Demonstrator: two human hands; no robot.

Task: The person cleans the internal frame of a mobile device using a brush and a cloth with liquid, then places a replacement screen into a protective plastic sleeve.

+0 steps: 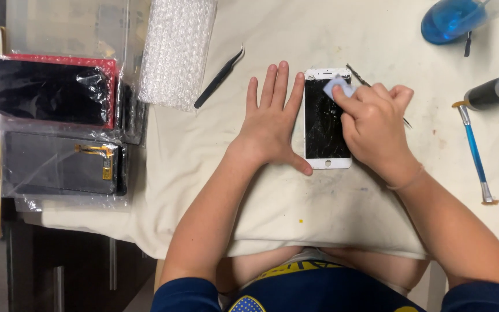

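Observation:
A white phone front with a cracked black screen [320, 130] lies face up on the cream cloth [295, 196]. My left hand [272, 118] rests flat on the cloth, fingers spread, its thumb against the phone's lower left edge. My right hand [376, 127] is closed on a small pale blue pad [337, 88] and presses it onto the upper part of the screen. A thin metal tool [358, 76] lies under my right hand, just right of the phone.
Black tweezers [219, 78] and a bubble-wrap roll [174, 52] lie at upper left. Bagged phone screens [56, 92] [64, 164] are stacked at the left. A blue-handled screwdriver [475, 153], a dark bottle [495, 92] and a blue liquid container [451, 20] sit at the right.

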